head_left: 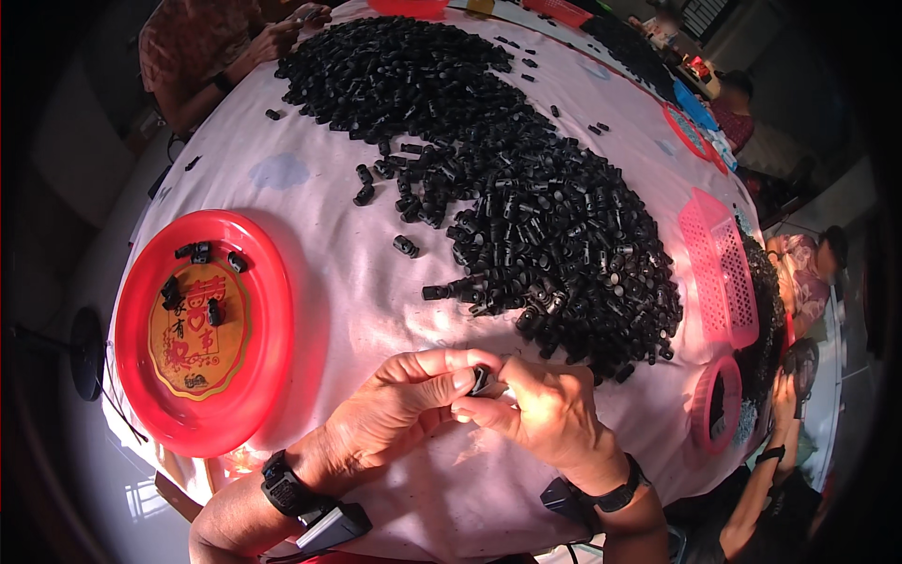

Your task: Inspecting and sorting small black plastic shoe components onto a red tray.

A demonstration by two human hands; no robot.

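Note:
A small black plastic part (480, 379), short and roughly cylindrical like a cord lock, is held between my two hands above the near edge of the table. Thumb and fingers of my left hand (399, 404) pinch it from the left. From the right, my right hand (554, 409) closes its thumb and index finger on it; its other fingers are curled in. Just beyond my hands lies a large pile of similar black parts (564, 235). To the left, a red round tray (272, 367) with a printed gold centre holds several of the parts.
A pink-white cloth (366, 301) covers the table. Another heap (395, 75) of black parts lies farther back. At the right stand a pink perforated basket (719, 268) and a pink round container (700, 423). Other people sit around the table; one person's hands (277, 39) work at the far left.

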